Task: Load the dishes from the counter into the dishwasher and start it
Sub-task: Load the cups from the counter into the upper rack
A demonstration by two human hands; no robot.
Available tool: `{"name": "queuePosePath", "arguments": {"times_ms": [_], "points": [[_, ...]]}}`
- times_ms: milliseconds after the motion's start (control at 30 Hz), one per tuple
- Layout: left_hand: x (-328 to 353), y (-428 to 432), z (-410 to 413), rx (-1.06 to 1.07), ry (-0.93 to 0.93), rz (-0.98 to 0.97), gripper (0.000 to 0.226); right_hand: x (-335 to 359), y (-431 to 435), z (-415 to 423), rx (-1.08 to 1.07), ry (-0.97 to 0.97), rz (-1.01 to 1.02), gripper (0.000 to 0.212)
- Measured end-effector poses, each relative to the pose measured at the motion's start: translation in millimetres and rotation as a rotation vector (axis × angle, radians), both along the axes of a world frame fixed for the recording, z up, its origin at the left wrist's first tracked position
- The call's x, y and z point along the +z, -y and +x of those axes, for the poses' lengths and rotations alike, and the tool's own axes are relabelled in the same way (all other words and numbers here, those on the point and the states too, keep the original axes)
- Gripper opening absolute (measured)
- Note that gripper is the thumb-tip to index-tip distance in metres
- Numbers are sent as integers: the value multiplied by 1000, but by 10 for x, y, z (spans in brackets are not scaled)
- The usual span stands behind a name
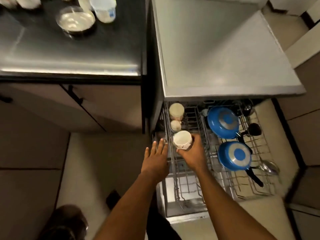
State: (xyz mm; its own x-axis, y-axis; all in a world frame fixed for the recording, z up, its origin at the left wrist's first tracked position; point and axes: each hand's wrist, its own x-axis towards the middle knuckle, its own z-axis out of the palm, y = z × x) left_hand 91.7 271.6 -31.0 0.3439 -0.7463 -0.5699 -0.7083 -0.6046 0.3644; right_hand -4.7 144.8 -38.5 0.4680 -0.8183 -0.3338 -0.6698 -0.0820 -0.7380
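My right hand [192, 153] grips a white mug [182, 140] over the left side of the pulled-out dishwasher rack [249, 189]. My left hand [156, 158] is spread with straight fingers at the rack's left rail, beside the mug. Behind the mug in the same row sit a larger cream cup [176, 110] and a smaller cup [175, 125]. Two blue pans [223, 122] [234, 155] lie upside down on the rack's right side, with a metal ladle [269, 168] and a dark spatula [253, 129] beside them.
On the dark counter [69, 49] at upper left stand a steel bowl [75, 20], a clear plastic container [103, 8] and other pale dishes. The grey dishwasher top [225, 54] overhangs the rack. My shoe [67, 222] is on the floor at lower left.
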Motion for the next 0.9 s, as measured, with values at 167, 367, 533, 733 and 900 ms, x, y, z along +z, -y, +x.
{"name": "queuePosePath", "arguments": {"times_ms": [167, 367, 533, 733, 900], "points": [[-308, 146, -318, -36, -32, 65, 75, -467, 177, -326, 116, -256, -61, 75], [-512, 221, -382, -97, 7, 144, 75, -862, 226, -288, 245, -448, -187, 81], [-588, 212, -436, -68, 32, 139, 74, -1038, 167, -216, 319, -520, -261, 84], [-589, 225, -454, -51, 55, 119, 72, -1213, 128, -198, 323, -545, -202, 75], [-596, 225, -477, -61, 69, 141, 71, -1342, 74, -145, 349, -526, -254, 81]]}}
